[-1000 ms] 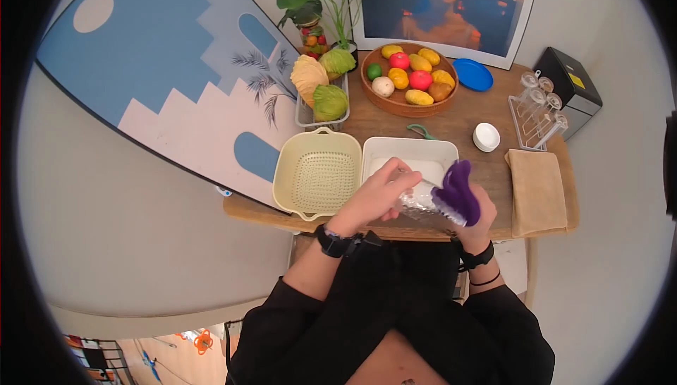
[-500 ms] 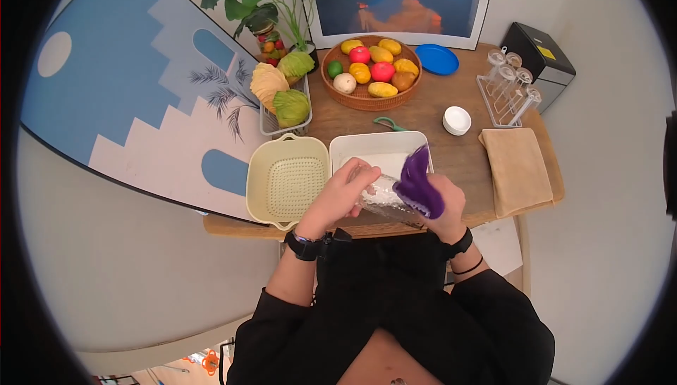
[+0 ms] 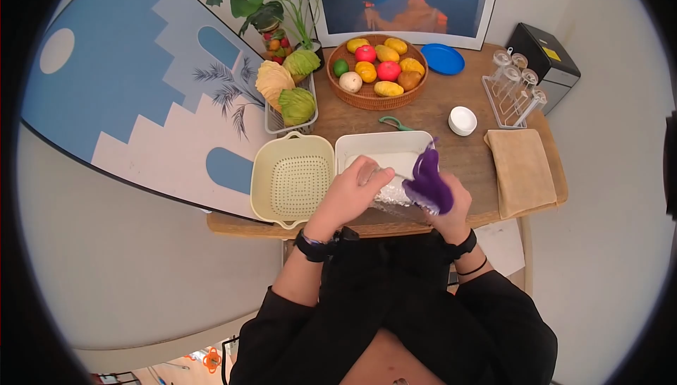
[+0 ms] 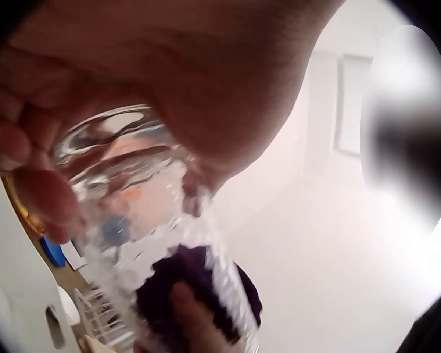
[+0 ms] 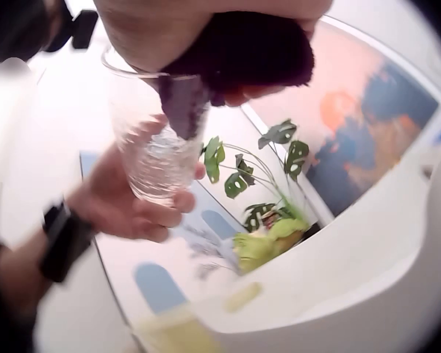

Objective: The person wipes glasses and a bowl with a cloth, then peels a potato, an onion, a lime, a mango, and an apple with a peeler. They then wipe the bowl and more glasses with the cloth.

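Over the white basin, a clear textured drinking glass lies tilted between the two hands. My left hand grips it round the base, with fingers and thumb on opposite sides in the left wrist view. A purple cloth is bunched in my right hand at the glass's mouth. Part of that cloth reaches down inside the glass, as the right wrist view shows. Through the glass wall in the left wrist view, a finger of the right hand shows against the cloth.
Left of the basin sits a yellow-green colander. Behind are a green-handled peeler, a basket of fruit and a bin of leafy heads. White bowls, a folded tan towel and a glass rack stand right.
The head view has shifted, so the tabletop sits further left than a second ago. The hands stay over the basin with glass and cloth; the cloth's loose upper flap has narrowed.
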A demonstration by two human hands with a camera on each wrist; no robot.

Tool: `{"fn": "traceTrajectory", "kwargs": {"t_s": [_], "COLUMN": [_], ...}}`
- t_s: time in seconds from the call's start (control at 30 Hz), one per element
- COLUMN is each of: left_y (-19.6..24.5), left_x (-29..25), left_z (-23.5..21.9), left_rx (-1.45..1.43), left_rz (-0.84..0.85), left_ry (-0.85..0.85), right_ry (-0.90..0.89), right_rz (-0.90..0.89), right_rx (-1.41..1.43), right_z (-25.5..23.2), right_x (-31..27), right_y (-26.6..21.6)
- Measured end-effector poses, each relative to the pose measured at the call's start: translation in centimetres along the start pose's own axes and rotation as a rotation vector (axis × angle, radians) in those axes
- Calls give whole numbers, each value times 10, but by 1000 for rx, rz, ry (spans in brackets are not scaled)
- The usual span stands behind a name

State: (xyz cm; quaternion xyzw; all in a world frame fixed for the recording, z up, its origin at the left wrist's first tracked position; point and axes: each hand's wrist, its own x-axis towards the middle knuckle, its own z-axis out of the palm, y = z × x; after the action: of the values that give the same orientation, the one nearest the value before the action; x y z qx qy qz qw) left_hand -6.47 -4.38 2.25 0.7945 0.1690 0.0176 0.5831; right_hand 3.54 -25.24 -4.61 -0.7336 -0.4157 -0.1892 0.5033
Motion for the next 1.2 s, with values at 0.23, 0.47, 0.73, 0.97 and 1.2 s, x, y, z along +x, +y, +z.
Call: {"fn": "traceTrajectory", "kwargs": {"t_s": [0.23,0.47,0.73,0.97,1.2], "left_y": [-2,-1,-10,2,-29], "left_x": [-15,-8,-12,-11,0], "left_z": [6,11,9,12,11], "left_rx": [158,256,83,178,-126], "left_rz": [556,658,301,540,141], "left_ry": [72,227,33,175,-45], "right_ry": [-166,-157,-4,-336,3], "right_rz": [632,675,222,1063,204], "right_rx": [573,601,209,992,165], "right_z": [-7,7,7,-2,6], "right_x": [19,10,0,10,-10], "right_y": [-13,-3,6,-14,4]}}
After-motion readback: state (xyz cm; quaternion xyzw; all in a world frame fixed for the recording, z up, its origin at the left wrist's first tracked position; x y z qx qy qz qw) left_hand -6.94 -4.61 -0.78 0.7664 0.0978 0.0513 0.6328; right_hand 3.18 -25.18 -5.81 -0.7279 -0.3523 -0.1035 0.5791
